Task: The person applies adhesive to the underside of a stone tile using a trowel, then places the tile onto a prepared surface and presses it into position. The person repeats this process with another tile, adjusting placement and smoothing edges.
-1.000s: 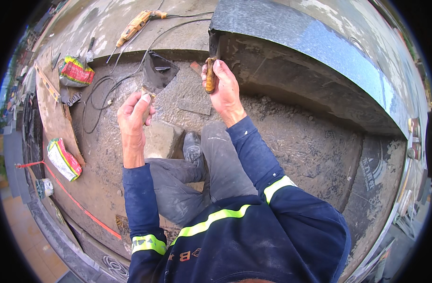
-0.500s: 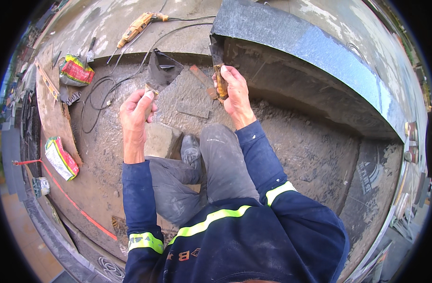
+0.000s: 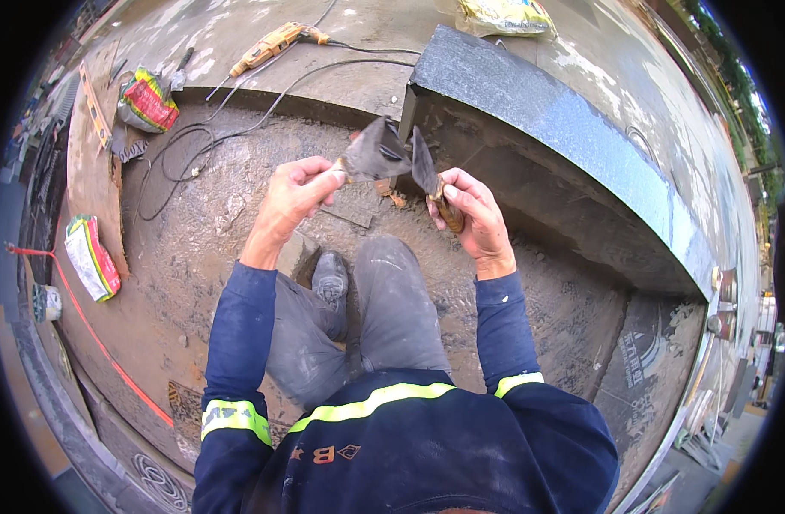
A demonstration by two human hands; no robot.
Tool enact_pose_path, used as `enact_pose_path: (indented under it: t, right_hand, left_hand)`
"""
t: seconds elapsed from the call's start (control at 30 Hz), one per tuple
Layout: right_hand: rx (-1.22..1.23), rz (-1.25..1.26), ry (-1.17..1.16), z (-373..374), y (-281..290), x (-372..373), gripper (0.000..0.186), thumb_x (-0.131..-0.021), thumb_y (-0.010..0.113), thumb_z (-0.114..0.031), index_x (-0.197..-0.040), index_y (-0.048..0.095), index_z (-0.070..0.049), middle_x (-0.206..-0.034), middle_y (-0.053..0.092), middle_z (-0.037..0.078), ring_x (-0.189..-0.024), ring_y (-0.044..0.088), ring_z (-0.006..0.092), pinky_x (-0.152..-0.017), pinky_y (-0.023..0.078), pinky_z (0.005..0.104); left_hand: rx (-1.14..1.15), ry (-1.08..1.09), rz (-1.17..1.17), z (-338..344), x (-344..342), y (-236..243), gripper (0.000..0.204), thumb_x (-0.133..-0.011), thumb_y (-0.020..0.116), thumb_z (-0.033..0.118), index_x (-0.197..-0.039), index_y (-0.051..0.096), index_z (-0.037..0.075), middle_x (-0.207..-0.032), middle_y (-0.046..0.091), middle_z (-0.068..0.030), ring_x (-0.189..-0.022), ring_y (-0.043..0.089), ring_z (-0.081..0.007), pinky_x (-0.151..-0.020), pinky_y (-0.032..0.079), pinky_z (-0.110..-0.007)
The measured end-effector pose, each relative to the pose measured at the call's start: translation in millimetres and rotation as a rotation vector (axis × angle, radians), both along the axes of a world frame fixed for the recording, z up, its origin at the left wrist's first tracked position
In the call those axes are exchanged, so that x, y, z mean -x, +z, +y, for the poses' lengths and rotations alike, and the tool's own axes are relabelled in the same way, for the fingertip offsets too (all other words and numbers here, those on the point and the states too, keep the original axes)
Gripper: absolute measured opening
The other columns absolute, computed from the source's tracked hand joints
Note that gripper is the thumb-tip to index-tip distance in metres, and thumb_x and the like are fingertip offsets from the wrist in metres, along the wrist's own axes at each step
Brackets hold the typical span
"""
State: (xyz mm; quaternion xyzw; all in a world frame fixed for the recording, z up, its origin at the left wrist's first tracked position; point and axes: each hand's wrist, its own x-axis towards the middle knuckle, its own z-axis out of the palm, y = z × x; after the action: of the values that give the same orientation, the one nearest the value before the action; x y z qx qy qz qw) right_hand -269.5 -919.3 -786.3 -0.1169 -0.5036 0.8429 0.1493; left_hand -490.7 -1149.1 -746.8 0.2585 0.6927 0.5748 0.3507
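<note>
My left hand [image 3: 302, 193] is closed on the handle of a wide trowel [image 3: 377, 152] with a dark, mortar-stained blade, raised toward the middle. My right hand [image 3: 474, 218] is closed round the worn yellow-brown handle of a second, narrower scraper [image 3: 425, 163], its blade pointing up and seen nearly edge-on. The two blades are close together; whether they touch I cannot tell. Behind them stands the dark step with its blue-grey stone top [image 3: 555, 111]. Beneath my forearms are my bent legs and a stone block [image 3: 298, 253].
An orange power drill [image 3: 264, 53] with cables lies on the ledge. Cement bags [image 3: 144, 103] [image 3: 92, 257], a level [image 3: 94, 103] on a board, a white bucket [image 3: 48, 301] and red cord are at left. A yellow bag [image 3: 504, 15] is beyond the stone step; tins [image 3: 725, 304] sit at right.
Both hands have moved right and the left trowel has swung toward the right scraper. My right hand has also come lower, its scraper tilting leftward at the top. The view has shifted slightly.
</note>
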Motion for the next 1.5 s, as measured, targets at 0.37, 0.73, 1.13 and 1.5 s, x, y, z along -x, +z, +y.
enact_pose_path:
  t: [0.37, 0.73, 1.13, 1.5]
  right_hand:
    - [-0.821, -0.245, -0.113, 62, 86, -14, 0.029, -0.106, 0.074, -0.025, -0.127, 0.075, -0.005, -0.095, 0.073, -0.002, -0.08, 0.06, 0.0052, -0.07, 0.051, 0.0235]
    - [-1.33, -0.406, 0.039, 127, 164, 63, 0.034, -0.104, 0.074, -0.034, -0.119, 0.08, -0.004, -0.11, 0.079, 0.006, -0.107, 0.07, 0.014, -0.095, 0.054, 0.0311]
    - [-2.176, 0.063, -0.095, 49, 189, 53, 0.026, -0.088, 0.087, -0.035, -0.108, 0.085, -0.018, -0.102, 0.074, 0.0, -0.095, 0.066, 0.0222, -0.084, 0.05, 0.038]
    - [-2.292, 0.059, -0.031, 36, 192, 62, 0.022, -0.09, 0.085, -0.033, -0.104, 0.083, -0.017, -0.1, 0.073, -0.001, -0.097, 0.066, 0.0202, -0.084, 0.048, 0.038]
  left_hand:
    - [-0.198, 0.109, 0.029, -1, 9, 11, 0.027, -0.099, 0.073, 0.033, -0.102, 0.077, 0.007, -0.076, 0.066, 0.0024, -0.058, 0.05, -0.0023, -0.051, 0.036, -0.02]
    - [-0.205, 0.233, -0.036, 0, 11, 11, 0.028, -0.095, 0.079, 0.034, -0.099, 0.08, 0.006, -0.073, 0.066, 0.0022, -0.058, 0.05, -0.0021, -0.051, 0.036, -0.022]
    - [0.234, 0.237, 0.436, -5, -3, 22, 0.048, -0.08, 0.076, 0.048, -0.102, 0.085, 0.006, -0.078, 0.077, -0.0131, -0.078, 0.077, -0.0279, -0.077, 0.058, -0.039]
    - [0.226, 0.247, 0.687, -6, -21, 32, 0.044, -0.076, 0.078, 0.044, -0.101, 0.086, 0.01, -0.071, 0.073, -0.0189, -0.071, 0.075, -0.0371, -0.071, 0.059, -0.043]
